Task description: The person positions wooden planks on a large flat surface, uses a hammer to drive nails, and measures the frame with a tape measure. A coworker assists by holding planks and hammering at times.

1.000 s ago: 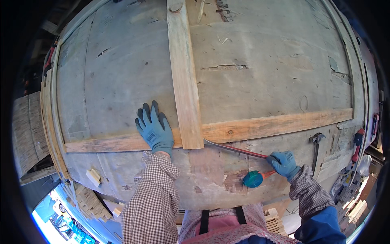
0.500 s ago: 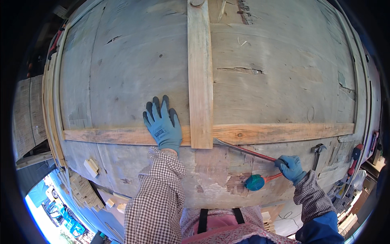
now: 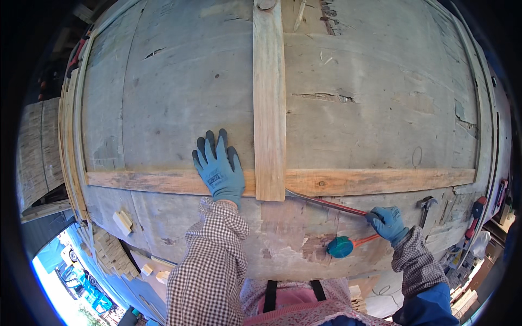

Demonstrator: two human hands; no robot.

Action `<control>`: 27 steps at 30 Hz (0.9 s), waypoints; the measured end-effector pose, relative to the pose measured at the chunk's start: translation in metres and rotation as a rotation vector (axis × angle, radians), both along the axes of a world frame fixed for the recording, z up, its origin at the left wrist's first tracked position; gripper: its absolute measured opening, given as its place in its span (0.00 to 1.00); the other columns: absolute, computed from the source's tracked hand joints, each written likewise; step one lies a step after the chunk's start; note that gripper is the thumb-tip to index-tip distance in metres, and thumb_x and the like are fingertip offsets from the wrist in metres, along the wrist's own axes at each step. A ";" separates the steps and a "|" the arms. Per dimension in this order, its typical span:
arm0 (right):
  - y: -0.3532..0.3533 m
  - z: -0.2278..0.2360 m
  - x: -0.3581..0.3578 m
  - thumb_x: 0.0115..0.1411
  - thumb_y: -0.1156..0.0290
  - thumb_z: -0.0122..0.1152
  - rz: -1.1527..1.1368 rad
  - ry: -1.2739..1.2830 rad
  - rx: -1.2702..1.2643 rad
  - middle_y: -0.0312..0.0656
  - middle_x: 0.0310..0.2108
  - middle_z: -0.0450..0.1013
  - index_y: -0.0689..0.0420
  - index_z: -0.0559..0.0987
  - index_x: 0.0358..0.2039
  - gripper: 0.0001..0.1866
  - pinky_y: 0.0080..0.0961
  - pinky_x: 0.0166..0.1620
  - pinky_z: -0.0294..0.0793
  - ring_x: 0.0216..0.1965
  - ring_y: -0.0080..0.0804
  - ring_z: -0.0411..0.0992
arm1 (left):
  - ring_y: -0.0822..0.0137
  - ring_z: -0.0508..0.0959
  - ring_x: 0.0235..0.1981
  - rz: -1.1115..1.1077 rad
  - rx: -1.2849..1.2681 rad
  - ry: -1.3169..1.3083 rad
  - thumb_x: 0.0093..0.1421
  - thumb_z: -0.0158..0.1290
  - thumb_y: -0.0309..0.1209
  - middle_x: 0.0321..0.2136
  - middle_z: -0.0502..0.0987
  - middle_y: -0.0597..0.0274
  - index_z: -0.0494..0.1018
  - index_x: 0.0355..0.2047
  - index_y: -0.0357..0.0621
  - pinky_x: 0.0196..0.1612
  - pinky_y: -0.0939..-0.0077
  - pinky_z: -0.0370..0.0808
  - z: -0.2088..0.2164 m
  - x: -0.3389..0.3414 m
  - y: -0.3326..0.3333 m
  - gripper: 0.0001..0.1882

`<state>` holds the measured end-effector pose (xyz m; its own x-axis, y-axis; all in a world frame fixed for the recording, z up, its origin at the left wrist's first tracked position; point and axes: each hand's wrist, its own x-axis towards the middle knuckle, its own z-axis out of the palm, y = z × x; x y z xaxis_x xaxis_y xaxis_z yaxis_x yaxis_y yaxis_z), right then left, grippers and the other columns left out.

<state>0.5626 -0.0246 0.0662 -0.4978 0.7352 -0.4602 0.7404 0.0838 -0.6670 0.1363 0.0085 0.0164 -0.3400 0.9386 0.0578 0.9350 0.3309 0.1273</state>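
Note:
Both my hands wear blue gloves with dark fingertips. My left hand (image 3: 220, 171) lies flat, fingers spread, across the long horizontal wooden strip (image 3: 375, 181) and the plywood panel (image 3: 185, 108) beyond it. My right hand (image 3: 387, 224) is closed around the red end of a pry bar (image 3: 331, 204). The bar's bare metal tip meets the corner where the upright wooden board (image 3: 269, 108) crosses the strip; how far it reaches under is hidden. Beside my right hand lies a mallet (image 3: 341, 246) with a teal head and an orange handle, partly behind the glove.
A claw hammer (image 3: 425, 209) lies right of my right hand, with a red-and-black tool (image 3: 476, 217) at the panel's right edge. A small wood block (image 3: 123, 222) rests at the left. Stacked wood pieces (image 3: 111, 252) stand below the left edge. The plywood has splintered patches.
My right hand has shifted very slightly left and away from me with the pry bar. My left hand stays flat in place. The whole view has moved a little.

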 end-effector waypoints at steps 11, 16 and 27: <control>0.015 -0.005 -0.012 0.54 0.62 0.57 0.096 -0.056 0.044 0.41 0.17 0.71 0.54 0.77 0.28 0.09 0.32 0.23 0.68 0.19 0.40 0.71 | 0.52 0.55 0.62 -0.008 0.029 -0.009 0.61 0.44 0.34 0.60 0.59 0.55 0.62 0.58 0.54 0.63 0.52 0.47 -0.001 0.000 0.002 0.24; -0.006 0.014 -0.020 0.54 0.62 0.56 0.003 -0.103 -0.011 0.42 0.19 0.72 0.52 0.77 0.29 0.08 0.34 0.24 0.68 0.20 0.43 0.71 | 0.52 0.55 0.62 -0.004 0.000 -0.001 0.60 0.44 0.34 0.60 0.59 0.56 0.62 0.58 0.54 0.63 0.52 0.47 -0.002 0.000 -0.003 0.24; -0.001 0.071 -0.044 0.59 0.58 0.55 0.043 -0.322 -0.114 0.46 0.17 0.71 0.54 0.74 0.26 0.13 0.39 0.23 0.67 0.19 0.47 0.70 | 0.52 0.55 0.62 -0.003 -0.020 -0.006 0.60 0.44 0.35 0.60 0.59 0.56 0.62 0.58 0.55 0.63 0.51 0.47 0.006 0.000 0.000 0.24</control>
<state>0.5185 -0.0257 0.1377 -0.3432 0.6518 -0.6763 0.9117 0.0580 -0.4067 0.1368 0.0087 0.0220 -0.3372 0.9407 0.0371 0.9354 0.3303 0.1263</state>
